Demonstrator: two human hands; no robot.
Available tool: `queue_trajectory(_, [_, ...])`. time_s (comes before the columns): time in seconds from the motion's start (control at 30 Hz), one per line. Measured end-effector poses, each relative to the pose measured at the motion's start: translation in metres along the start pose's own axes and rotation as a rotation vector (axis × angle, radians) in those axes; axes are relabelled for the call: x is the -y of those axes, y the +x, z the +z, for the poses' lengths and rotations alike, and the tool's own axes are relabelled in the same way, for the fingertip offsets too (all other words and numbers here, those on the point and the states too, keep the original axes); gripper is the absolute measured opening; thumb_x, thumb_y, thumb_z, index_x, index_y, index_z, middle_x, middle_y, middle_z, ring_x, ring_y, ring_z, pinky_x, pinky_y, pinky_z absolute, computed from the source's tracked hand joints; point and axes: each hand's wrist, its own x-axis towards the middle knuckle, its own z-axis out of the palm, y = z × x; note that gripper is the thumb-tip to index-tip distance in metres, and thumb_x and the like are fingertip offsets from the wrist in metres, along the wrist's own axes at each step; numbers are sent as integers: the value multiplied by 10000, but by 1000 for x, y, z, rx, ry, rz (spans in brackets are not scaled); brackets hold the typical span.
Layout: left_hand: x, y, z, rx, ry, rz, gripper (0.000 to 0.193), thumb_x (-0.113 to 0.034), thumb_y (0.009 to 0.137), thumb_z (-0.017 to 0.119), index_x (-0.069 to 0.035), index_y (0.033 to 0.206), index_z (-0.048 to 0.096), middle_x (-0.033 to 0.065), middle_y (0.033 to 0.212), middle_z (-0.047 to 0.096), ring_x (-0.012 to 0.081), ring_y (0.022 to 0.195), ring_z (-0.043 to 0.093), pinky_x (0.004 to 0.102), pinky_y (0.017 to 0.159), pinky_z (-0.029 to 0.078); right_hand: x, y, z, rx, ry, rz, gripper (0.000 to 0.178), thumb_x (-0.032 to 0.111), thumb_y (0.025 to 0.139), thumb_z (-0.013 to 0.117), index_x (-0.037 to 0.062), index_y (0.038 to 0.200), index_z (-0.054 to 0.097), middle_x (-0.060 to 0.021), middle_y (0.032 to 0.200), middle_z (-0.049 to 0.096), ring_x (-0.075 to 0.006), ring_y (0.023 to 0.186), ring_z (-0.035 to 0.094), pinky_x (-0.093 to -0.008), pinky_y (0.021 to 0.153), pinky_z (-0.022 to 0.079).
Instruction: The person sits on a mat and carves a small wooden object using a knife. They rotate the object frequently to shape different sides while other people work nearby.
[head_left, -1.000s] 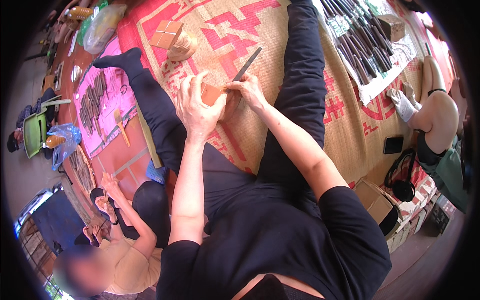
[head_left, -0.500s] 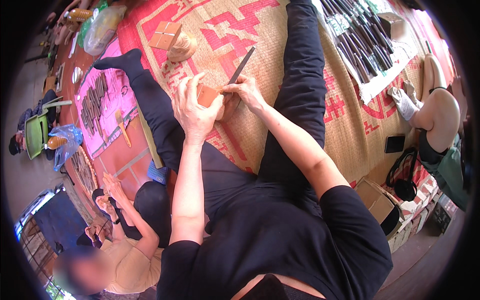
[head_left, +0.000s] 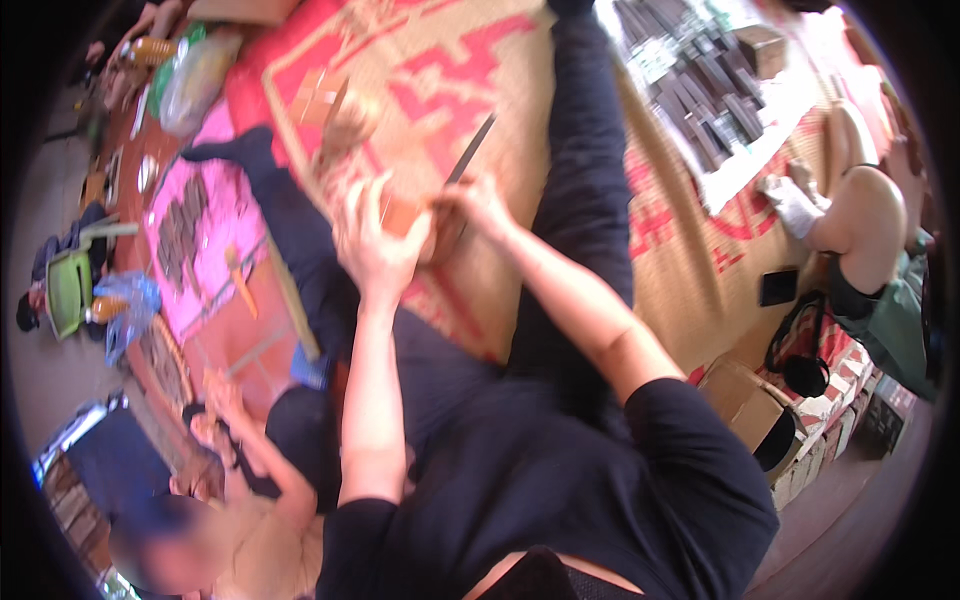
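Between my outstretched legs, my left hand [head_left: 376, 238] holds a small wooden block [head_left: 401, 213] with an orange-brown flat top, its fingers wrapped round the side. My right hand [head_left: 474, 206] grips a long, narrow dark carving chisel [head_left: 473, 148] low down, close against the block's right side. The tool's other end points up and away from me. Motion blur and my fingers hide where it meets the wood. Farther off on the mat stands a second wooden piece [head_left: 354, 118], pale and rounded, beside a similar orange-brown top.
A patterned straw mat [head_left: 680, 290] lies under my legs. Rows of dark tools [head_left: 700, 90] rest on a white cloth at far right, others on a pink cloth [head_left: 215, 215] at left. A mallet [head_left: 241, 280] lies near that cloth. People sit at left and right.
The whole view has shifted slightly and blurred. Both hands keep their hold on the block and the chisel, with the chisel tilted much as before.
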Motion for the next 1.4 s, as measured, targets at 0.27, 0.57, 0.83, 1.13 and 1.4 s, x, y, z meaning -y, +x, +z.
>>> queue_trajectory(0.27, [-18, 8, 1, 0, -51, -21, 588, -213, 603, 756, -121, 1154, 570, 124, 1109, 525, 321, 1078, 515, 484, 928, 395, 2, -2, -4, -118, 25, -53, 163, 64, 754, 695, -12, 898, 685, -71, 834, 688, -126, 749, 645, -249, 686, 514])
queue_trajectory(0.57, [-20, 8, 5, 1, -51, -12, 543, -214, 614, 734, -114, 1125, 577, 120, 1097, 512, 307, 1050, 517, 444, 889, 403, 3, -4, -1, -199, 91, 13, 120, 70, 741, 713, 9, 827, 655, -45, 736, 652, -128, 638, 602, -247, 601, 465])
queue_trajectory(0.83, [-17, 6, 1, -24, -74, 5, 505, -187, 622, 748, -104, 1093, 585, 115, 1077, 502, 322, 1032, 515, 437, 881, 422, 8, -11, 3, -187, 188, 21, 115, 76, 739, 719, 16, 811, 653, -47, 716, 652, -130, 650, 611, -253, 608, 467])
queue_trajectory(1.13, [-16, 6, 7, -28, -67, 16, 484, -214, 611, 732, -112, 1069, 613, 146, 1109, 516, 328, 1051, 517, 460, 899, 401, -4, -6, 2, -258, 171, -19, 102, 57, 742, 711, 14, 803, 641, -53, 707, 656, -135, 611, 611, -249, 580, 471])
queue_trajectory(1.4, [-21, 7, 1, -16, -28, 10, 470, -226, 629, 772, -106, 1055, 615, 129, 1102, 516, 328, 1058, 514, 450, 899, 412, 28, -10, -7, -91, 2, 69, 65, 53, 708, 682, -6, 734, 672, -75, 657, 653, -154, 590, 620, -270, 541, 470])
